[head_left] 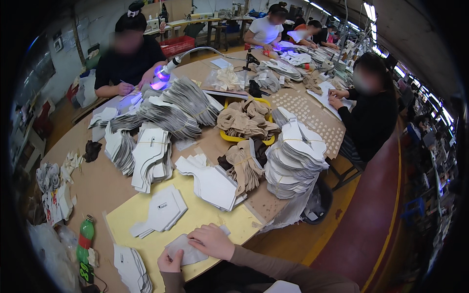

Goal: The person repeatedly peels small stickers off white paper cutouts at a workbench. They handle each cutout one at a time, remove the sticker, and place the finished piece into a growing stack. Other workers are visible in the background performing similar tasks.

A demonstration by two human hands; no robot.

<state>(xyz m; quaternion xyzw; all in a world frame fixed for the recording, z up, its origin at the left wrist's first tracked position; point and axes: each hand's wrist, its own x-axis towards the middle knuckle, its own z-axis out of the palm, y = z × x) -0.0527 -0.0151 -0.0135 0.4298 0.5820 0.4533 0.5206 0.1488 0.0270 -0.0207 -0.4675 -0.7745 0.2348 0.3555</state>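
Note:
Over the yellow board [119,219] at the table's near edge, my two hands hold a pale grey flat cut piece [189,256]. My left hand [171,261] pinches its left side, thumb on top. From the right, my right hand [215,242] bends its fingers down onto the upper middle of the piece; the fingertips are partly hidden. A corner of pale material shows just beyond the right hand. Beyond the hands lies a small stack of white shaped pieces [163,210] with a dark printed mark. Another fanned stack of white pieces [132,268] lies left of my left hand.
Tied bundles of grey-white pieces [171,115] and a tall white stack [295,161] stand farther back. Beige pieces fill a yellow basket [271,141]. A green bottle [85,239] and a small digital display [86,272] stand at left. Co-workers sit around the table.

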